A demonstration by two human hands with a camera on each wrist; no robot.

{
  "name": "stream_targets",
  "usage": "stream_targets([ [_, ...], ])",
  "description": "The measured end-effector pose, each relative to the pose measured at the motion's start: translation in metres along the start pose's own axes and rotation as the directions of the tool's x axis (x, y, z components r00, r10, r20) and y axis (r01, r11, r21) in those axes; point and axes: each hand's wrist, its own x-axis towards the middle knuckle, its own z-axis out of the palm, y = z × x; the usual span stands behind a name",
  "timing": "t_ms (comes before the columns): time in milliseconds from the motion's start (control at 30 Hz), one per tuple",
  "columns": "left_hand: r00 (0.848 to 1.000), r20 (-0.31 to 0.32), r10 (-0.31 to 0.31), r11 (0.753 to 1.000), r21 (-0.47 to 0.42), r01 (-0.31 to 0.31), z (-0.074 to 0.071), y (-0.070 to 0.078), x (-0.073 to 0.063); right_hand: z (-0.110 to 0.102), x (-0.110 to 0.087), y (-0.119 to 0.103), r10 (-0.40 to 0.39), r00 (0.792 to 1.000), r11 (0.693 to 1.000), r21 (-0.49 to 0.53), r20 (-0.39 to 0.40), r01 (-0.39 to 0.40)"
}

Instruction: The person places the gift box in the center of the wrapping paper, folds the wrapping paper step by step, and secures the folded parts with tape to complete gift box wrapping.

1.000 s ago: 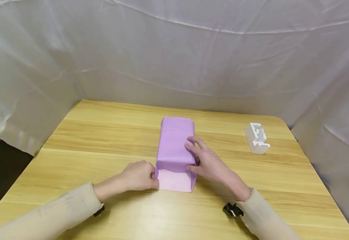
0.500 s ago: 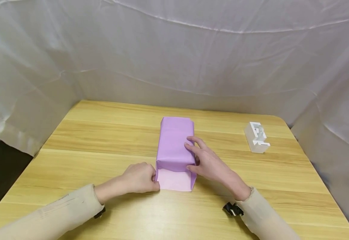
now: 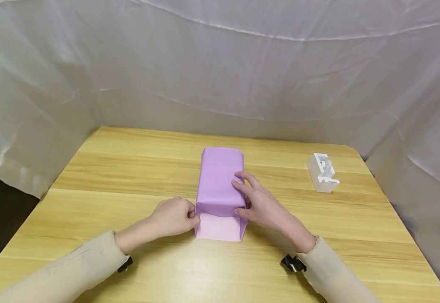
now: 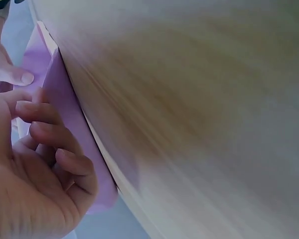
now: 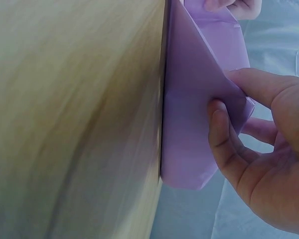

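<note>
A box wrapped in purple paper [image 3: 220,179] lies lengthwise on the table, its near end facing me. From that end a pale-lined paper flap [image 3: 218,228] extends flat toward me, with side folds standing up. My left hand [image 3: 173,216] is at the near left corner, fingers curled, its thumb and forefinger pinching the left side fold. My right hand [image 3: 263,206] grips the near right corner. Its thumb touches the end fold and its other fingers spread over the top and side, as the right wrist view shows on the purple paper [image 5: 189,134].
A white block-shaped tape dispenser [image 3: 321,173] stands at the right of the wooden table [image 3: 129,176]. A pale curtain [image 3: 220,71] hangs behind the table and along its sides. Black straps sit at both sleeve cuffs.
My left hand has shifted slightly up and away from me along the left fold, its thumb leaving the flap's near corner. The right hand and the box stay in place.
</note>
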Motion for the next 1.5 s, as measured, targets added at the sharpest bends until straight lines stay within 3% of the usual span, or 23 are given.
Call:
stream_targets([
  [500, 0.996, 0.019, -0.087, 0.996, 0.024, 0.086, 0.003, 0.002, 0.01, 0.0, 0.0, -0.001, 0.005, 1.0, 1.0, 0.029, 0.008, -0.005],
  [800, 0.993, 0.062, -0.1, 0.994, 0.052, 0.096, 0.005, 0.001, 0.013, 0.0, 0.001, -0.001, 0.002, 1.0, 1.0, 0.006, 0.001, -0.002],
  [1100, 0.994, 0.035, -0.105, 0.99, 0.1, 0.101, 0.007, 0.002, 0.015, 0.001, 0.001, -0.001, -0.004, 1.0, 1.0, 0.013, -0.004, 0.004],
  [1300, 0.992, 0.052, -0.116, 0.99, 0.089, 0.112, 0.005, 0.002, 0.012, 0.001, 0.001, -0.002, -0.003, 1.0, 1.0, 0.006, -0.004, 0.003],
  [1500, 0.992, 0.091, -0.082, 0.992, 0.098, 0.073, 0.004, 0.005, 0.01, 0.0, 0.001, -0.001, 0.01, 1.0, 1.0, 0.009, 0.003, -0.01],
])
